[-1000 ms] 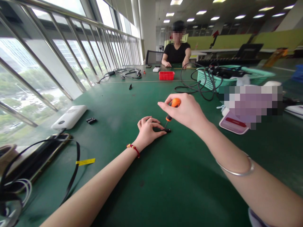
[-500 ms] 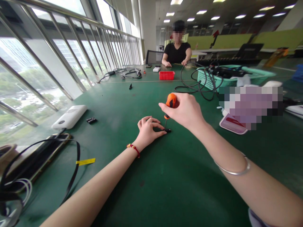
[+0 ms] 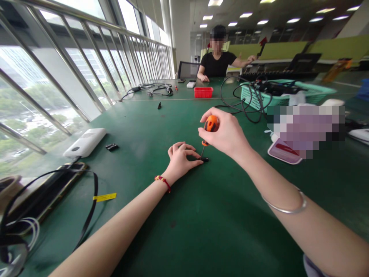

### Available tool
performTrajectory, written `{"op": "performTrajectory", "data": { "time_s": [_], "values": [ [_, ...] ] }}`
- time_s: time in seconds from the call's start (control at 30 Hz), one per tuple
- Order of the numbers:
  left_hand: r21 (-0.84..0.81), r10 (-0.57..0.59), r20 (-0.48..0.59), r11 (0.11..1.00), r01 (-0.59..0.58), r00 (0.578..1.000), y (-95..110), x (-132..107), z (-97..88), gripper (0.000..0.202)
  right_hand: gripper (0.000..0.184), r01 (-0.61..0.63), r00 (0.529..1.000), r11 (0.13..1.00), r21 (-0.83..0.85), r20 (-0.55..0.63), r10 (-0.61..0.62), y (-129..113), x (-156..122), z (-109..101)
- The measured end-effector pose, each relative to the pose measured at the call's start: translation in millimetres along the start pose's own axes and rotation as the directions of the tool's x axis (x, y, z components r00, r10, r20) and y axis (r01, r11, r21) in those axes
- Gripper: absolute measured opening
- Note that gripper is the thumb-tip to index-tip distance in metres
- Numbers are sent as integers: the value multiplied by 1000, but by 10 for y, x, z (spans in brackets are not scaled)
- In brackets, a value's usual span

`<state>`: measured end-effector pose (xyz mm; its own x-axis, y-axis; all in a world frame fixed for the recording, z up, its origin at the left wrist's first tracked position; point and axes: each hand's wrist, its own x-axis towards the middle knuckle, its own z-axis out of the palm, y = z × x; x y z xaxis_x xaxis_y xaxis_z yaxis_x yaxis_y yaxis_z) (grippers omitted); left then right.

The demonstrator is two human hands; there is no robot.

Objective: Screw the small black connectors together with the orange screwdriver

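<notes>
My right hand point(image 3: 226, 129) holds an orange and black screwdriver point(image 3: 211, 123) by its round handle, the thumb and fingers around it. The thin shaft points down, slightly tilted, and its tip meets a small black part point(image 3: 204, 159) on the green table point(image 3: 184, 215). What kind of part this is, I cannot make out. My left hand point(image 3: 183, 159) rests on the table and pinches the near end of that part between thumb and fingers. Another small black piece point(image 3: 112, 147) lies to the left, and a further dark piece point(image 3: 159, 105) sits farther back.
A white power bank point(image 3: 86, 142), a phone point(image 3: 49, 196) and a black cable point(image 3: 96, 184) lie at left. Behind stand a red tray point(image 3: 203, 92) and a teal basket point(image 3: 250, 97) with cables. A pink-framed item point(image 3: 284, 152) is at right. Across the table sits a person point(image 3: 216, 63).
The fingers of my right hand have loosened and shifted round the screwdriver handle, which leans slightly more to the right. My left hand stays put. The person opposite has stretched one arm out sideways.
</notes>
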<state>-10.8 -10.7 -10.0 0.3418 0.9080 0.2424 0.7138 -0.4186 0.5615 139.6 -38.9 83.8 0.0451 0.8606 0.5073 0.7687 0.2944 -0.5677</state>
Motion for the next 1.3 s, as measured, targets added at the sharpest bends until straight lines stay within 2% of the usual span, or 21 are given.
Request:
{"op": "performTrajectory", "data": {
  "time_s": [0.13,0.27,0.4,0.53,0.67,0.8,0.9,1.03,1.17,1.3],
  "values": [
    [5,5,-4,1000,-5,1000,-17,3,9,15,25,12,1000,1000,13,9,-12,-6,6,-24],
    [-8,-3,-2,1000,3,1000,-10,4,4,14,34,-24,999,996,-91,-49,19,-23,-11,-26],
    [-10,-10,1,1000,10,1000,4,1,-3,14,25,-29,998,991,-131,-62,21,-30,-24,-17],
    [11,9,-7,1000,-9,1000,-5,-5,5,15,15,22,1000,998,-65,-8,-23,-36,-22,-31],
    [30,20,-8,999,-20,1000,-6,-16,7,15,26,34,999,999,10,35,-34,-44,-22,-44],
    [31,25,-5,999,-25,1000,-2,-19,2,15,34,-1,1000,998,-67,-18,0,-55,-37,-25],
    [29,31,-6,999,-30,1000,-11,-14,2,15,30,-13,1000,996,-87,-24,11,-62,-47,-13],
    [28,36,-8,999,-36,999,-25,-13,9,16,13,16,1000,999,-35,16,-16,-58,-36,-31],
    [31,38,-9,999,-38,999,-11,-23,6,15,23,27,997,999,17,68,-28,-47,-25,-51],
    [28,38,-9,999,-38,999,2,-30,-1,14,37,9,1000,999,-50,21,-8,-49,-39,-36]
  ]
}}
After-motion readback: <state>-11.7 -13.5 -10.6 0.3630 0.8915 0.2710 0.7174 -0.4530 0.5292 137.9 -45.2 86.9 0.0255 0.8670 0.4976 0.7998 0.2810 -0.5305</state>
